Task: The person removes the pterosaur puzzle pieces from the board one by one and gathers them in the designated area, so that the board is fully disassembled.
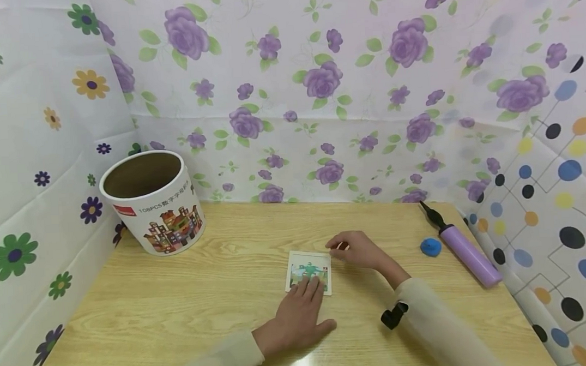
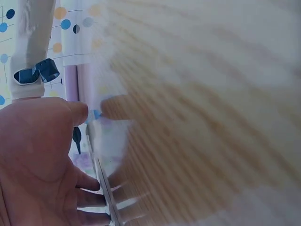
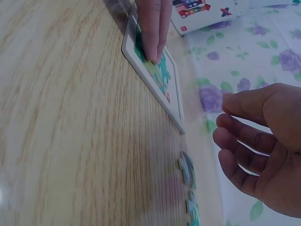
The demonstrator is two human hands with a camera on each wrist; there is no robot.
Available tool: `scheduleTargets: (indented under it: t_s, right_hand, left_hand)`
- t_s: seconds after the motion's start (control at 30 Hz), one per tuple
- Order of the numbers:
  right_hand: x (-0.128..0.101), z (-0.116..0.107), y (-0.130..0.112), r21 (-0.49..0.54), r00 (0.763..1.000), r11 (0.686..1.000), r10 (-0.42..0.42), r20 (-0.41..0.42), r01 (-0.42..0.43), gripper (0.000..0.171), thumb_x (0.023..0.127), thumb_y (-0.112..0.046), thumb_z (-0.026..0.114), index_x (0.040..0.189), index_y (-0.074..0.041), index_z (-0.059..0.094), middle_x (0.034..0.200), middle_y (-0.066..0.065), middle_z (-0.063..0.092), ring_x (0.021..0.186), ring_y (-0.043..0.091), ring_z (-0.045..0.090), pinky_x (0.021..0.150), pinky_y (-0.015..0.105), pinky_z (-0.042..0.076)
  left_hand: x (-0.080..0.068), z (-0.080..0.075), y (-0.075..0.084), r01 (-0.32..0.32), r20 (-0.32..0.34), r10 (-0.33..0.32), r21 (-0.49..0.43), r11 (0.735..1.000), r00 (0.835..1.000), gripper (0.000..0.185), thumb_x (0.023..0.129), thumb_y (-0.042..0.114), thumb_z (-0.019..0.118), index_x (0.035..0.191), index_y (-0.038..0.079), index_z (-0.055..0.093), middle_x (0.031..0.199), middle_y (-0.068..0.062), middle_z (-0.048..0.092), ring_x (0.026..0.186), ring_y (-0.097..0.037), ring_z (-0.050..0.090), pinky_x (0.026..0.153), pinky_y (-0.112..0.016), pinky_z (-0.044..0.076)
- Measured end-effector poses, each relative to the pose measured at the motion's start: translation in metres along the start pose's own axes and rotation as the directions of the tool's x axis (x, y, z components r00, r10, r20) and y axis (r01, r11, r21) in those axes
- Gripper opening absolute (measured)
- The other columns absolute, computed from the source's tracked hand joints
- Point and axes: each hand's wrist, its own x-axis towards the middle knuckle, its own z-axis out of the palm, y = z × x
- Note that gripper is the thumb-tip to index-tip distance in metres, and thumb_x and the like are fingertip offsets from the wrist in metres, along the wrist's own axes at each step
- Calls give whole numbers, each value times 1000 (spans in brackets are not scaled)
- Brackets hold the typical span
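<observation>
Pressing down with straight fingers, my left hand (image 1: 296, 319) lies flat on the wooden table (image 1: 204, 296), fingertips resting on the lower part of a small puzzle board (image 1: 309, 271) that sits near the table's middle. My right hand (image 1: 357, 250) hovers just beside the board's upper right corner, fingers loosely curled and gripping nothing that I can see.

Both forearms come in from the near edge in pale sleeves, the left one angled up toward the board, the right one slanting in from the right with a dark strap at the wrist.

From the right wrist camera, the puzzle board (image 3: 157, 70) shows as a thin white-rimmed slab lying flat, two left-hand fingers (image 3: 154, 28) pinning its picture side; a few loose puzzle pieces (image 3: 188, 172) lie on the table under the open right hand (image 3: 263, 141), a detail the head camera hides.

The left wrist view is badly blurred; it seems to show the left hand (image 2: 37, 160) beside the board's edge (image 2: 106, 188).

A printed cardboard tub (image 1: 152, 201) stands at the far left; a purple hand pump (image 1: 465, 249) and a blue lump (image 1: 430, 247) lie at the right.
</observation>
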Motion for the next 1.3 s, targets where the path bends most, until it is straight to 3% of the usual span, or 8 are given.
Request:
scheduleTargets:
  t_s: [0.47,0.97,1.3]
  right_hand:
    - [22,19,-21,45,996,997,-64,67,61,22,100,-17,68,118,-6,76,107,1,75,92,14,69,78,30,57]
    - [40,50,-31,90,993,994,-78,87,70,19,98,-22,71,113,-14,80,109,-4,74,96,10,67,84,31,56]
    - [49,64,-31,35,988,991,-131,88,128,16,96,-23,74,109,-16,81,101,-6,72,83,3,64,74,25,55]
  left_hand:
    - [0,7,-1,-1,-52,1,-6,1000,999,84,102,63,45,159,3,32,167,-15,27,153,-34,28,117,-52,34]
    - [-1,9,-4,-7,-26,7,-2,1000,1000,82,103,63,41,161,5,30,168,-14,23,154,-33,25,118,-52,33]
    - [-2,7,-6,-18,-12,18,-34,999,1000,82,104,62,40,161,5,27,168,-14,23,155,-34,22,118,-53,32]
